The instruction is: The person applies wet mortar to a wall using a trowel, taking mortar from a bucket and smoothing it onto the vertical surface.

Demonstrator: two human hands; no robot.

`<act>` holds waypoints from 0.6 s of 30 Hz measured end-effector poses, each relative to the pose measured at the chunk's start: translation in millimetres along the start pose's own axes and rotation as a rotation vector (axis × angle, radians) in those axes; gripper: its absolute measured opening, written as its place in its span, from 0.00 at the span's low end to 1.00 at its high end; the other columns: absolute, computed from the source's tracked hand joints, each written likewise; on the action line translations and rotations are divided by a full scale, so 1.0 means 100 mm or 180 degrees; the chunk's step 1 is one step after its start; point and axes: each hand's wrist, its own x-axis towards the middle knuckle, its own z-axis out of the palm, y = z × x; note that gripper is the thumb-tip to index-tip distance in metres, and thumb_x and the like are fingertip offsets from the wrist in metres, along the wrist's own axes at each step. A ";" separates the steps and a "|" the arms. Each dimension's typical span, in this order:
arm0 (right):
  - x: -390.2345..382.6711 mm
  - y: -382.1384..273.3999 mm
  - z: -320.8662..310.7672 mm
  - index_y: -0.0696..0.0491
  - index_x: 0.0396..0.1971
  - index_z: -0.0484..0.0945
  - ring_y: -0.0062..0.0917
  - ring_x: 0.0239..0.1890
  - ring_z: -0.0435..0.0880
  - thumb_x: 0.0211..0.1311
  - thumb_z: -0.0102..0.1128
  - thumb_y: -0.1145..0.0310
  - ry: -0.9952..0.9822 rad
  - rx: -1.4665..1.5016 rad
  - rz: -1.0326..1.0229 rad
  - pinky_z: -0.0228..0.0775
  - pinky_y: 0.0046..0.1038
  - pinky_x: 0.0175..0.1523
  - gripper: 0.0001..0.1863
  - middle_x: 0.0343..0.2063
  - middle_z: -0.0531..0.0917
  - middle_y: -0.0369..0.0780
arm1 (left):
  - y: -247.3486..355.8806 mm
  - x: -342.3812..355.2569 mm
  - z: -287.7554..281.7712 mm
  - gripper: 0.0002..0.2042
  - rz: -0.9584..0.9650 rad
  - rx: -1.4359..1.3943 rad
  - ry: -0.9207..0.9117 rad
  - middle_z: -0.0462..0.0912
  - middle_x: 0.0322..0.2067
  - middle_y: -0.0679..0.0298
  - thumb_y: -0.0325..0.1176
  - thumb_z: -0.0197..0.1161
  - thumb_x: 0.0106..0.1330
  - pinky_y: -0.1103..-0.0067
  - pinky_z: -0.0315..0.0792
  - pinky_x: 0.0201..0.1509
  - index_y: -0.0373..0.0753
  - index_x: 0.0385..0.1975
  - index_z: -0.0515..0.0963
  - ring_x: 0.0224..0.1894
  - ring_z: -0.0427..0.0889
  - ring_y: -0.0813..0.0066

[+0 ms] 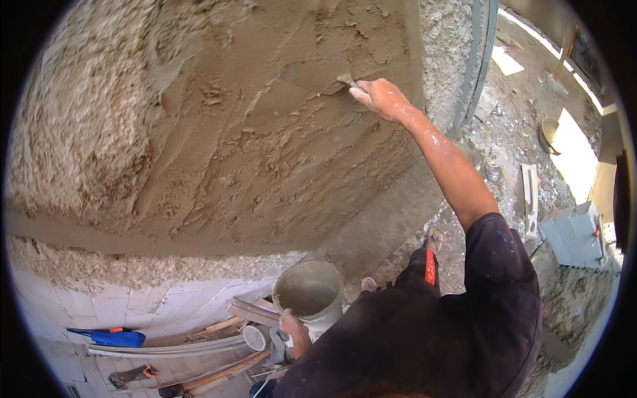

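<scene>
My right hand (381, 98) is closed round the handle of a trowel (315, 74), its blade lying flat against wet mortar (265, 146) on the wall. The mortar is brown, smoother near the blade and ridged lower down. Down by my left side, my left hand (290, 323) is closed beside the rim of a bucket (308, 266) with grey mortar inside. The end of a flat grey-brown board (253, 312) meets that hand. Whether the fingers grip the board or the bucket's edge, I cannot make out.
Rough render (86, 126) borders the wet patch on the left. Below lie a blue bag (118, 338), long planks (225, 377) and a saw (133, 375). On the right are a pale block (574, 232), a basin (549, 135) and a light strip (529, 199) on rubble-strewn ground.
</scene>
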 end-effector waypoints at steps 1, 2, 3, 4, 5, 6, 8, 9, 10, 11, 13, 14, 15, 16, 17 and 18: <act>0.04 0.22 -0.15 0.58 0.36 0.77 0.50 0.32 0.80 0.70 0.45 0.48 0.0047 0.0158 0.0121 0.70 0.45 0.40 0.25 0.25 0.80 0.54 | 0.09 -0.10 0.19 0.13 0.0033 -0.0240 -0.0113 0.80 0.33 0.57 0.28 0.61 0.49 0.69 0.72 0.35 0.28 0.35 0.76 0.33 0.77 0.65; 0.08 0.41 -0.29 0.59 0.36 0.77 0.49 0.33 0.80 0.70 0.46 0.48 0.0120 0.0308 0.0254 0.70 0.44 0.40 0.25 0.25 0.80 0.54 | 0.18 -0.24 0.34 0.14 0.0041 -0.0361 -0.0109 0.79 0.34 0.57 0.28 0.61 0.50 0.68 0.72 0.36 0.28 0.35 0.76 0.33 0.77 0.65; 0.01 0.64 -0.40 0.59 0.37 0.77 0.49 0.33 0.81 0.70 0.46 0.48 0.0160 0.0403 0.0467 0.70 0.43 0.40 0.26 0.26 0.80 0.54 | 0.30 -0.56 0.49 0.14 -0.0009 -0.0408 -0.0158 0.79 0.35 0.56 0.28 0.61 0.50 0.68 0.72 0.36 0.28 0.36 0.76 0.33 0.78 0.65; 0.02 0.81 -0.44 0.60 0.37 0.77 0.48 0.33 0.81 0.70 0.46 0.47 0.0083 0.0522 0.0601 0.70 0.43 0.41 0.27 0.27 0.80 0.54 | 0.40 -0.78 0.59 0.14 -0.0049 -0.0445 -0.0219 0.79 0.35 0.56 0.28 0.61 0.50 0.67 0.72 0.37 0.28 0.37 0.75 0.34 0.78 0.64; -0.01 0.97 -0.38 0.60 0.37 0.77 0.48 0.34 0.80 0.70 0.46 0.47 0.0016 0.0597 0.0782 0.69 0.43 0.42 0.27 0.28 0.80 0.54 | 0.42 -0.86 0.61 0.16 -0.0167 -0.0302 -0.0333 0.78 0.39 0.57 0.29 0.61 0.52 0.67 0.73 0.40 0.30 0.41 0.75 0.37 0.78 0.63; -0.22 1.17 -0.30 0.61 0.36 0.76 0.48 0.34 0.79 0.69 0.46 0.45 0.0538 0.0700 0.0757 0.68 0.45 0.42 0.28 0.28 0.79 0.55 | 0.39 -0.92 0.72 0.17 -0.0375 -0.0234 -0.0492 0.78 0.41 0.57 0.28 0.61 0.52 0.67 0.73 0.41 0.30 0.43 0.74 0.38 0.78 0.63; -0.83 1.62 -0.39 0.59 0.40 0.75 0.51 0.37 0.79 0.69 0.44 0.44 0.0172 0.0320 0.1477 0.68 0.45 0.44 0.29 0.30 0.80 0.56 | 0.39 -0.94 0.89 0.19 -0.0789 -0.0021 -0.0746 0.78 0.43 0.58 0.25 0.62 0.53 0.67 0.74 0.44 0.32 0.47 0.73 0.41 0.78 0.62; -1.21 1.73 -0.39 0.59 0.40 0.75 0.52 0.38 0.78 0.69 0.44 0.43 0.0101 0.0436 0.1663 0.68 0.45 0.45 0.29 0.33 0.80 0.57 | -0.08 -0.47 0.81 0.21 -0.0056 0.0612 -0.1257 0.77 0.44 0.58 0.21 0.62 0.53 0.67 0.74 0.46 0.33 0.49 0.72 0.42 0.77 0.62; -1.60 1.80 -0.31 0.58 0.44 0.75 0.51 0.41 0.78 0.69 0.44 0.44 0.0262 0.0581 0.1882 0.68 0.44 0.48 0.29 0.36 0.80 0.57 | -0.35 -0.22 0.81 0.23 0.0773 0.1113 -0.1572 0.77 0.44 0.59 0.17 0.62 0.53 0.67 0.74 0.47 0.34 0.51 0.71 0.44 0.77 0.62; -2.13 1.85 -0.24 0.57 0.47 0.75 0.51 0.43 0.78 0.68 0.44 0.44 0.0417 0.0730 0.2095 0.68 0.44 0.50 0.29 0.39 0.79 0.57 | -0.56 0.05 0.82 0.24 0.0425 0.1035 -0.1708 0.77 0.43 0.59 0.14 0.62 0.52 0.67 0.74 0.47 0.34 0.52 0.70 0.44 0.76 0.62; -3.75 2.09 -0.20 0.51 0.64 0.64 0.47 0.58 0.73 0.67 0.43 0.45 0.0397 0.0656 0.3116 0.62 0.38 0.62 0.32 0.56 0.74 0.55 | -0.20 -0.32 1.32 0.22 -0.0015 0.1248 -0.1929 0.76 0.43 0.59 0.20 0.64 0.53 0.67 0.74 0.47 0.34 0.50 0.71 0.44 0.76 0.64; -4.41 1.82 -0.35 0.51 0.67 0.59 0.43 0.63 0.68 0.68 0.42 0.51 -0.0049 0.0770 0.3810 0.57 0.35 0.67 0.31 0.60 0.70 0.54 | 0.02 -0.55 1.52 0.22 -0.0230 0.1345 -0.1976 0.76 0.43 0.59 0.23 0.66 0.53 0.66 0.75 0.47 0.35 0.50 0.71 0.44 0.76 0.64; -5.77 2.11 0.18 0.57 0.63 0.64 0.42 0.64 0.67 0.70 0.40 0.60 0.0789 -0.0120 0.3111 0.55 0.34 0.68 0.26 0.60 0.70 0.55 | 0.39 -1.04 1.70 0.22 -0.0703 0.1141 -0.2095 0.75 0.43 0.59 0.27 0.66 0.52 0.65 0.75 0.47 0.35 0.49 0.71 0.43 0.75 0.65; -6.32 1.82 0.15 0.57 0.62 0.66 0.42 0.63 0.68 0.70 0.39 0.64 -0.0114 -0.0146 0.3941 0.57 0.34 0.67 0.24 0.59 0.71 0.54 | 0.52 -1.22 1.81 0.22 -0.1095 0.0875 -0.2055 0.75 0.43 0.59 0.30 0.67 0.52 0.65 0.75 0.47 0.34 0.48 0.72 0.43 0.75 0.65; -6.83 1.46 -0.03 0.58 0.60 0.67 0.42 0.62 0.68 0.70 0.37 0.69 -0.1318 -0.0292 0.4546 0.60 0.33 0.66 0.22 0.58 0.71 0.53 | 0.40 -1.18 1.96 0.21 -0.0780 0.1237 -0.2161 0.74 0.42 0.56 0.37 0.65 0.52 0.58 0.75 0.46 0.33 0.44 0.72 0.41 0.75 0.63; -7.57 1.10 -0.05 0.55 0.57 0.72 0.42 0.58 0.74 0.67 0.43 0.64 -0.0345 -0.0767 0.3539 0.66 0.36 0.62 0.21 0.54 0.76 0.52 | 0.31 -1.19 2.12 0.20 -0.0983 0.1335 -0.2124 0.74 0.42 0.55 0.36 0.64 0.53 0.56 0.75 0.46 0.33 0.43 0.72 0.41 0.75 0.61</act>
